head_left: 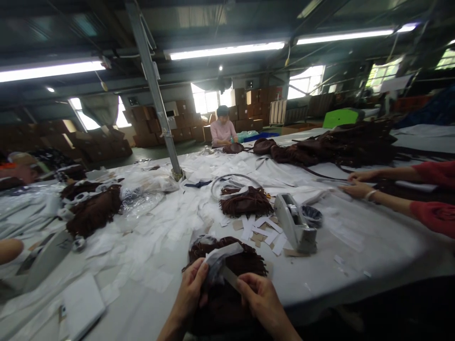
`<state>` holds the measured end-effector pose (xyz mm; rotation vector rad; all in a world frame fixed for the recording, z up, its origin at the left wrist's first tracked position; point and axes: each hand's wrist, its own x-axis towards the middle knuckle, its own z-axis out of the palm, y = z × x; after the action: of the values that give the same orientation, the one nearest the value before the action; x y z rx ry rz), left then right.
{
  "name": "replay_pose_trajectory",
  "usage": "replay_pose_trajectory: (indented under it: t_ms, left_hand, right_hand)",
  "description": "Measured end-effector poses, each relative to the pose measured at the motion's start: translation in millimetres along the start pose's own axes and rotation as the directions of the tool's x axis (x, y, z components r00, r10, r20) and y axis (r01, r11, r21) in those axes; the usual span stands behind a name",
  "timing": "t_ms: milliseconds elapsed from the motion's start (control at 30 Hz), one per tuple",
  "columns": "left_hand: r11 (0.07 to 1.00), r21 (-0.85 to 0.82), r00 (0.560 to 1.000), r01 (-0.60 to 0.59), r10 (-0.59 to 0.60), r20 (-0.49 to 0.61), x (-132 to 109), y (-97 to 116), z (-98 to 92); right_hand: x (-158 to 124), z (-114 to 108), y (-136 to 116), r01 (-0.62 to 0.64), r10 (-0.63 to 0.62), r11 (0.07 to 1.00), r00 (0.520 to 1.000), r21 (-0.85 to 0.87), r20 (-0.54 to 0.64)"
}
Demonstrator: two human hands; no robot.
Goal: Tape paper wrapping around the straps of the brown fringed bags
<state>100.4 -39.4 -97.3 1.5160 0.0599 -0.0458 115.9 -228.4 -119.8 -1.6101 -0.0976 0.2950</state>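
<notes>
A dark brown fringed bag (pixel 249 262) lies at the table's near edge, right in front of me. My left hand (pixel 192 284) pinches a piece of white wrapping paper (pixel 222 253) over the top of this bag. In the fingers of my right hand (pixel 261 296) is a narrow pale strip (pixel 230 276), one end of it reaching the wrapping; whether it is tape or paper I cannot tell. Both hands are closed and close together. A grey tape dispenser (pixel 296 225) stands beyond my right hand, beside loose white and tan paper strips (pixel 265 231).
Another brown fringed bag (pixel 245 201) sits farther in, with more bags (pixel 94 210) at left and a big pile (pixel 334 144) at right. A co-worker's hands (pixel 359 184) reach in from the right. A metal post (pixel 156 90) rises from the table; another person (pixel 222 128) sits opposite.
</notes>
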Motion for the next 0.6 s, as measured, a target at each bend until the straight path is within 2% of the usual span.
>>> replay_pose_trajectory:
  t_ms: [167,267,333,400,467,533,600]
  left_hand:
    - [0.978,0.2,0.993,-0.059,0.038,0.109,-14,11,13.4]
    - [0.95,0.285,0.988,-0.129,0.099,0.119,-20,17,15.5]
    - [0.946,0.292,0.987,-0.143,0.115,0.111,-20,17,15.0]
    - [0.961,0.249,0.991,-0.121,0.101,0.092,-20,13,14.3]
    - [0.983,0.159,0.995,-0.091,0.082,0.06,-21,9,14.1]
    - [0.996,0.05,0.997,-0.067,0.065,0.04,-21,6,14.6]
    - [0.998,-0.031,0.998,-0.055,0.056,0.032,-22,5,15.0]
  right_hand:
    - [5,23,-10,0.022,-0.023,0.999,1.0,0.048,0.014]
    - [7,35,-14,-0.084,0.078,0.967,0.996,0.24,0.035]
    - [5,40,-17,-0.18,0.155,0.884,0.984,0.432,0.093]
    - [0,43,-21,-0.276,0.188,0.769,0.96,0.576,0.209]
    - [-3,42,-23,-0.332,0.161,0.717,0.935,0.614,0.317]
    - [-4,41,-23,-0.291,0.107,0.756,0.939,0.587,0.327]
    - [-2,41,-19,-0.177,0.055,0.831,0.969,0.528,0.239]
